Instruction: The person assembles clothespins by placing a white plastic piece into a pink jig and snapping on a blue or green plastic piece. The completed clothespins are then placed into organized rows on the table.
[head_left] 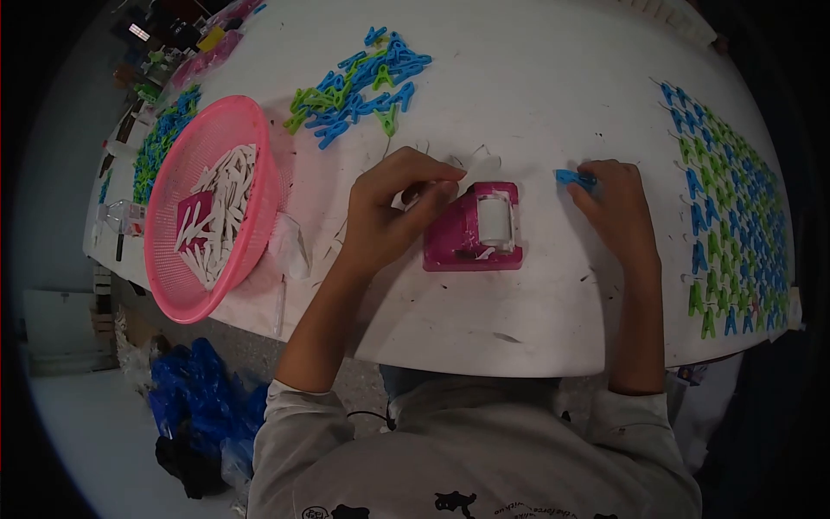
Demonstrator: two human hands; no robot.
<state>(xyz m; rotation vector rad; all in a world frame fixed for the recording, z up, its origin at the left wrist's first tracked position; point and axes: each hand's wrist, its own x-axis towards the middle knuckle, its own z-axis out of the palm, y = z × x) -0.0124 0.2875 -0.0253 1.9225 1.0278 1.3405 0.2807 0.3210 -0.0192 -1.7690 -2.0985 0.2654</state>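
My right hand [618, 203] pinches a blue clothespin [572, 178] between thumb and fingers, just above the white table. My left hand [398, 203] is closed in a pinch, thumb against fingertips, beside a magenta holder [448, 240]. Whatever may be in that pinch is too small to make out. A white roll [495, 218] sits in the holder, between my two hands. Behind the holder lies a small whitish piece [486, 161] with a thin wire-like loop.
A pink basket [162, 281] with white slender pieces [226, 203] stands tilted at left. Blue and green clothespins [363, 91] lie heaped at the back, with another heap [164, 143] at far left. Rows of clothespins [731, 225] cover the right side. Blue plastic bags [203, 389] lie below.
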